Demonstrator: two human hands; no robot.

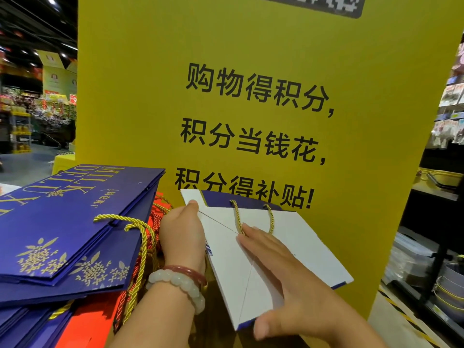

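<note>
A flattened paper gift bag, white inside with a blue edge and gold rope handles, is held in front of me. My left hand grips its left edge, with the thumb on the white flap near the top corner. My right hand lies flat on the white inner panel with straight fingers reaching the fold crease, and its thumb hooks under the bag's lower edge. A beaded bracelet and a red bangle are on my left wrist.
A stack of flat blue gift bags with gold print and gold cords lies at the left, over orange-red bags. A tall yellow sign board stands right behind. Store shelving with stacked bowls is at the right.
</note>
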